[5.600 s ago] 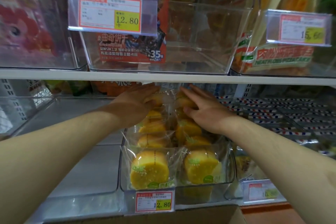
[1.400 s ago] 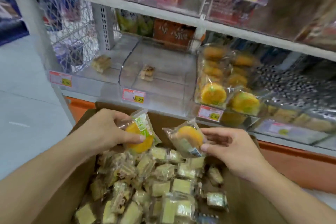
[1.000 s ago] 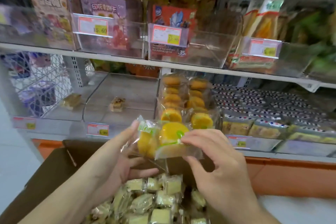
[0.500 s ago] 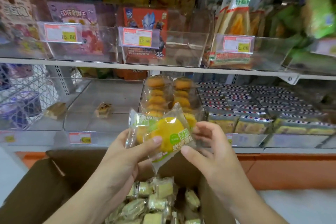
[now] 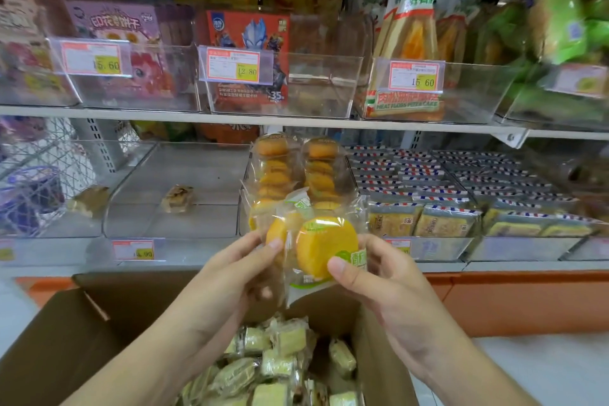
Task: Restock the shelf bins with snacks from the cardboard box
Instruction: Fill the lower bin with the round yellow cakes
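Note:
Both hands are raised in front of the lower shelf, each with a wrapped yellow cake. My left hand pinches one cake packet by its left side. My right hand pinches a second cake packet, which overlaps the first. Right behind them stands a clear bin filled with two rows of the same yellow cakes. Below my arms the open cardboard box holds several pale green wrapped snacks.
Left of the cake bin, two clear bins each hold a single brown snack. Bins to the right are packed with striped-edge packets. The upper shelf carries clear bins with boxes and price tags. An orange base runs under the shelf.
Both hands lifted two cake packets out of the box, brought them together and raised them closer to the cake bin. The view tilted up from the box to the shelves.

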Demonstrator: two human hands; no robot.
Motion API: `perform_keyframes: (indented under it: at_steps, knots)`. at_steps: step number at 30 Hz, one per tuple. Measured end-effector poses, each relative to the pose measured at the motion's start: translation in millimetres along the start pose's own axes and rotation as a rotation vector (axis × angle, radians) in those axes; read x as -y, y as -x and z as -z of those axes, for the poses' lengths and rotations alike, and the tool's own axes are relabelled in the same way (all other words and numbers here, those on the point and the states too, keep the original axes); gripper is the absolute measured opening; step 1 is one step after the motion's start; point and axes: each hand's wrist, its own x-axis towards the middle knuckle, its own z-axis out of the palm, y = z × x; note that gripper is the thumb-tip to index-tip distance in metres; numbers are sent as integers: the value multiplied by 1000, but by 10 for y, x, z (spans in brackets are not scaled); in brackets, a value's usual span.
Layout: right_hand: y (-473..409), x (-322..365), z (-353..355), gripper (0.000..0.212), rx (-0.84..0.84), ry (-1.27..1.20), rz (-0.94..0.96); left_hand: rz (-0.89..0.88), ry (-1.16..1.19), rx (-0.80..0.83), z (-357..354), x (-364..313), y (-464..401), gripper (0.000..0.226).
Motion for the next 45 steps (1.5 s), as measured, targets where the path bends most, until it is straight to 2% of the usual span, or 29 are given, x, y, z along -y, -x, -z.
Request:
perform_keyframes:
  at_steps: [2,5,8,10,12,13,14,16,19,22,24,25,29,32,34,37,40,45]
  knots:
    - [17,7,-6,46,-6,67,9,12,29,-20,10,3,-28,39]
    - [-7,19,57,53,-58,44,36,46,202,-63,60,7,-107,58]
    - [-45,7,70,54,-106,26,56,102,303,-112,86,-58,-102,50]
    - [-52,-6,34,60,-141,118,88,105,208,-31,63,-91,-58,54]
    - [-14,32,-40,61,-124,244,130,88,46,14,63,-45,-35,88]
    - [-1,38,-80,58,-107,301,138,71,-26,-6,44,-25,-30,100]
    - [5,30,-113,54,-96,350,144,54,-83,-35,30,-2,-28,102]
    - [1,8,-149,51,-94,415,153,41,-136,-98,-8,-7,-14,88]
    - [-12,33,-119,58,-45,470,132,35,-117,-148,30,-51,-56,77]
    - [-19,79,-74,85,12,468,129,57,-107,-111,54,-102,-94,75]
    - [-32,108,-51,108,5,526,243,69,-85,-76,59,-119,-127,72]
    - [-41,124,-51,109,12,581,307,69,-70,-71,63,-137,-143,70]
    - [-115,142,-50,84,43,783,436,42,-33,-53,156,-209,-228,58]
    - [-252,120,1,74,-37,803,498,4,-127,-96,234,-295,-302,47]
    - [-429,116,56,69,-131,824,527,-52,-192,-159,313,-359,-381,48]
    - [-851,170,148,64,-227,862,496,-107,-195,-253,448,-432,-491,58]
    - [-1373,261,218,64,-247,907,417,-121,-192,-294,566,-442,-579,56]
    - [-2133,323,384,67,-182,990,245,-113,-194,-294,649,-446,-612,55]
